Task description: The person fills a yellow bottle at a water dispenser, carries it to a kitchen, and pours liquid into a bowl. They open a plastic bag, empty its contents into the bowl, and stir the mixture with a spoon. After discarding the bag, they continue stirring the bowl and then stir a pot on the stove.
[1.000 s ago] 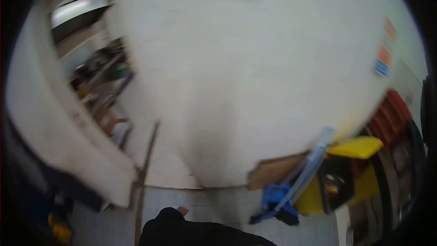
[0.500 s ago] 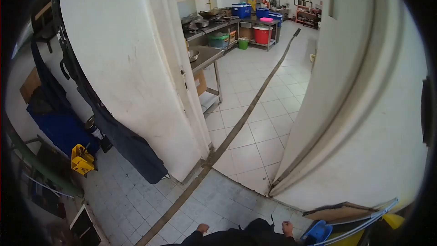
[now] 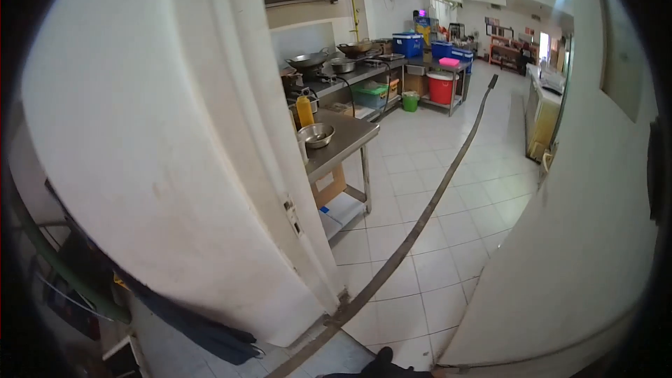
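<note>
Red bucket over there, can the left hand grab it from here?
Probably not: the red bucket looks far off across the floor, so it would likely take a walk over first. The left hand is out of view.

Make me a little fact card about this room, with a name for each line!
Place: doorway into a kitchen
Floor: long grey-brown strip across white square tiles
Near table: shiny steel table holding a round silver metal bowl, yellow bottle behind it
Far table: round red bucket underneath, small green bucket beside it
Left hand: not in view
Right hand: seemingly a sliver at the bottom edge, grip unclear
</note>
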Tool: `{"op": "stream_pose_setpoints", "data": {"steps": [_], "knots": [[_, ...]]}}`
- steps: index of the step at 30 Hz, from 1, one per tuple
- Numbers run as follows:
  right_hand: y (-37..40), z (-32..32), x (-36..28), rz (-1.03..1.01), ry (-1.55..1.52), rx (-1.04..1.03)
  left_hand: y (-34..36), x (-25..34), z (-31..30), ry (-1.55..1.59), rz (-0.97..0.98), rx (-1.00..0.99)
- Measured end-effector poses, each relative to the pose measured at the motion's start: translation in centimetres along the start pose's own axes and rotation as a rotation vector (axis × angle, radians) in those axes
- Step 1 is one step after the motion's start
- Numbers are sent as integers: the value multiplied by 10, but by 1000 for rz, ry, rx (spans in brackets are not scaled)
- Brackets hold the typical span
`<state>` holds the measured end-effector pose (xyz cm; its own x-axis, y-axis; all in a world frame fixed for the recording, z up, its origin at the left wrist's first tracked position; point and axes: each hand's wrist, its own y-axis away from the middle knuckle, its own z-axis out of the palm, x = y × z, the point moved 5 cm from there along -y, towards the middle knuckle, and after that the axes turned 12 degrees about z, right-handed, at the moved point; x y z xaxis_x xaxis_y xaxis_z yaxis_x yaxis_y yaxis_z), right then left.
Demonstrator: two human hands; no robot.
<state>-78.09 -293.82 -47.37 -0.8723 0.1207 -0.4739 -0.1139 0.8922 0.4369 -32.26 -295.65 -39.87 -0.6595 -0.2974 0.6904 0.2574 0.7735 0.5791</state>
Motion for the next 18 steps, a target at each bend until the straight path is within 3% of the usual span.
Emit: {"op": "stream_pose_setpoints", "data": {"steps": [1, 3, 5, 8, 10, 14, 16, 17, 18], "knots": [[-38, -11, -22, -291, 91, 144, -12, 6, -22, 62, -17, 57], [-102, -101, -106, 371, -367, 137, -35, 16, -65, 204, -58, 167], [-177, -145, -162, 272, -530, 120, -59, 25, -105, 317, -105, 285], [-264, -190, -231, 221, -480, -16, -102, 36, -153, 411, -178, 423], [-304, -201, -265, 31, -382, -72, -136, 38, -173, 415, -232, 464], [-355, -207, -261, 9, -175, -270, -217, 58, -195, 317, -202, 420], [-359, -195, -213, 256, -421, -213, -256, 113, -221, 437, -47, 286], [-350, -209, -204, 398, -432, -245, -264, 168, -245, 452, 19, 251], [-346, -218, -190, 490, -493, -268, -280, 209, -267, 270, 148, 255]]}}
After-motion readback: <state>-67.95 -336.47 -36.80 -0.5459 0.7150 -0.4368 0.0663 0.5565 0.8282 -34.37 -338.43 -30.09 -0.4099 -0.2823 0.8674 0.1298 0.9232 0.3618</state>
